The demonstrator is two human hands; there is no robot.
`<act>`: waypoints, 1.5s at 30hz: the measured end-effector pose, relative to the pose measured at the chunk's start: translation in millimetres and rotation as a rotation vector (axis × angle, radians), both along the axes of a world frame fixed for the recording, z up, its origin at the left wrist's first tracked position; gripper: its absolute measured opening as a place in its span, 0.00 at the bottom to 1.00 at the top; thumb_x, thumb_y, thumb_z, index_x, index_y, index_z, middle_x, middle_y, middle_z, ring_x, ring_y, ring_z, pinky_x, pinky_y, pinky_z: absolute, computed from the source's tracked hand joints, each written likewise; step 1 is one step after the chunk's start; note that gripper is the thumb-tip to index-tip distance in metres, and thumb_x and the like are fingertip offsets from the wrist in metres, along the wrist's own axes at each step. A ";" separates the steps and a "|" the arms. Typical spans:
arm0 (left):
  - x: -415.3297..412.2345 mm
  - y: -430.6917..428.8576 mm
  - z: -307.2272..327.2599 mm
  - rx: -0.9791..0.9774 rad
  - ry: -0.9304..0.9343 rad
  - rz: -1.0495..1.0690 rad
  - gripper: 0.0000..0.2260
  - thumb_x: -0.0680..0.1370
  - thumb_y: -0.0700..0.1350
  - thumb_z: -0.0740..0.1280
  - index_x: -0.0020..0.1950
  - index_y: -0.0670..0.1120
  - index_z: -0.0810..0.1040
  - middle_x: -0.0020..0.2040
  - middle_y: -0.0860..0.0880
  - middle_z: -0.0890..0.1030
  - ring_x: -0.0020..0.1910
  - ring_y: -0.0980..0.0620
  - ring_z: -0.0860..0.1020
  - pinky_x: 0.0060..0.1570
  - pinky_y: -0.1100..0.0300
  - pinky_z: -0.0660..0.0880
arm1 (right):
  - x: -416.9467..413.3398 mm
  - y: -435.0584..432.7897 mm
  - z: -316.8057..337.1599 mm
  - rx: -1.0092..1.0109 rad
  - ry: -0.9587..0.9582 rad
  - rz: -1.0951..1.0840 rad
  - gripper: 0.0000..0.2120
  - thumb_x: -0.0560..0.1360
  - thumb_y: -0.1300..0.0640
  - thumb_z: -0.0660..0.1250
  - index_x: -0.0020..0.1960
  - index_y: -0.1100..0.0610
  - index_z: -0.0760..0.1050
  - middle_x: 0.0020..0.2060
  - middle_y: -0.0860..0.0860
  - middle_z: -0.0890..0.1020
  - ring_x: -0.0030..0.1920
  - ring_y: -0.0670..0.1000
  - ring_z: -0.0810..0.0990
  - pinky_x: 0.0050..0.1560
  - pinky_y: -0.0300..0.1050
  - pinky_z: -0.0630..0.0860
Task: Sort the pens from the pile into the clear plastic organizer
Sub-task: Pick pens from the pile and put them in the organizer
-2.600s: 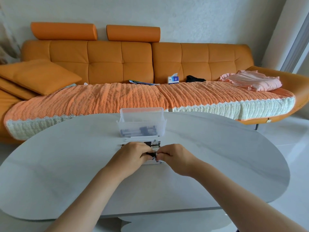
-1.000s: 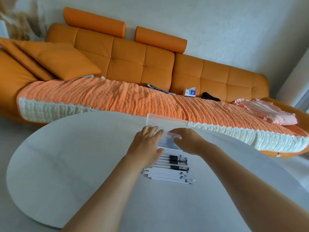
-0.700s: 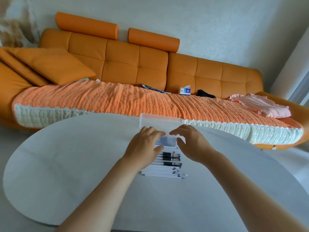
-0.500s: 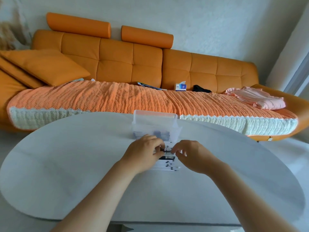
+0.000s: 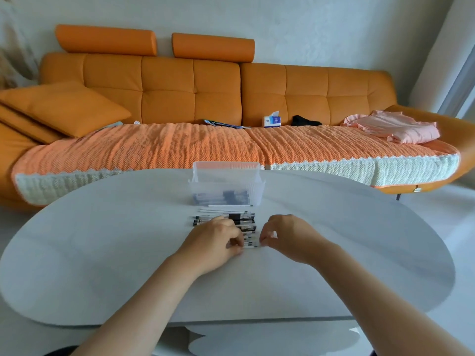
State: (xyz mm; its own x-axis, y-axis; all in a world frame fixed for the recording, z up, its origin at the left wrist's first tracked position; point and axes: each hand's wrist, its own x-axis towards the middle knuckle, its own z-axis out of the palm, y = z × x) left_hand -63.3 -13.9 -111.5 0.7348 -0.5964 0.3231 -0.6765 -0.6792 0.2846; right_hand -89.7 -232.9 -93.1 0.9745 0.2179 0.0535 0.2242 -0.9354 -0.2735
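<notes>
- Both hands are down at the near edge of the pile. The left hand (image 5: 216, 242) has its fingers curled over the nearest pens (image 5: 241, 219), and the right hand (image 5: 288, 236) pinches their right-hand ends with bent fingertips. I cannot tell how many pens are caught.
- The pile lies on the counter (image 5: 115, 240) just in front of the clear plastic organizer (image 5: 226, 176), which stands toward the far edge. Dark pens already lie in its low front compartment.
- Risk: the barrels are round and slick and the counter is smooth and hard. A nudge from either wrist would likely send loose pens rolling out of the row.
- Risk: if several pens are lifted at once with a fingertip pinch at one end only, one could slide free and drop.
- Risk: the pens lie crosswise and look nearly as long as the organizer is wide. A tilted pen could catch on the rim instead of dropping in.
- Risk: the organizer looks light, so a push against its front wall could slide it toward the far edge.
- Materials: the pens are thin plastic sticks, some white and some clear with black clips and caps.
- The organizer is translucent with finely ribbed walls, a tall back section and a lower, flared front tray.
- The counter is a pale grey matte oval slab.
</notes>
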 end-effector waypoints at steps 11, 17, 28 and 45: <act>-4.9 -9.7 -0.2 0.072 -0.123 -0.005 0.03 0.76 0.50 0.68 0.47 0.53 0.81 0.44 0.55 0.76 0.49 0.54 0.73 0.45 0.53 0.75 | -5.4 -4.0 4.6 0.123 0.063 -0.012 0.07 0.74 0.54 0.72 0.51 0.45 0.83 0.44 0.41 0.82 0.40 0.41 0.77 0.40 0.34 0.72; -6.6 -6.7 6.4 -0.001 -0.095 0.031 0.03 0.80 0.49 0.63 0.50 0.50 0.75 0.46 0.54 0.79 0.47 0.51 0.76 0.42 0.58 0.68 | -7.5 -8.2 9.6 0.275 0.044 -0.050 0.04 0.75 0.54 0.71 0.46 0.46 0.83 0.43 0.39 0.83 0.36 0.34 0.76 0.37 0.29 0.69; -8.5 0.0 11.5 -0.113 0.114 0.027 0.02 0.81 0.48 0.62 0.50 0.51 0.73 0.47 0.59 0.77 0.46 0.56 0.75 0.47 0.56 0.74 | -8.0 2.8 10.7 0.440 -0.018 -0.082 0.05 0.73 0.55 0.74 0.43 0.45 0.82 0.39 0.39 0.81 0.29 0.40 0.74 0.31 0.29 0.68; -3.4 3.3 11.6 -0.187 0.093 0.000 0.06 0.80 0.47 0.64 0.53 0.49 0.80 0.46 0.57 0.78 0.47 0.57 0.75 0.49 0.56 0.74 | -7.2 10.1 9.1 0.366 -0.069 -0.105 0.03 0.73 0.47 0.74 0.41 0.44 0.81 0.39 0.39 0.82 0.35 0.36 0.75 0.32 0.30 0.66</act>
State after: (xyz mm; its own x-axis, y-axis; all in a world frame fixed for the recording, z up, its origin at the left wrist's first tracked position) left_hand -66.7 -10.6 -99.9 0.7669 -0.5322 0.3586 -0.6410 -0.6089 0.4673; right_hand -96.9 -222.8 -84.0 0.9818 0.0718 0.1757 0.1623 -0.7976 -0.5810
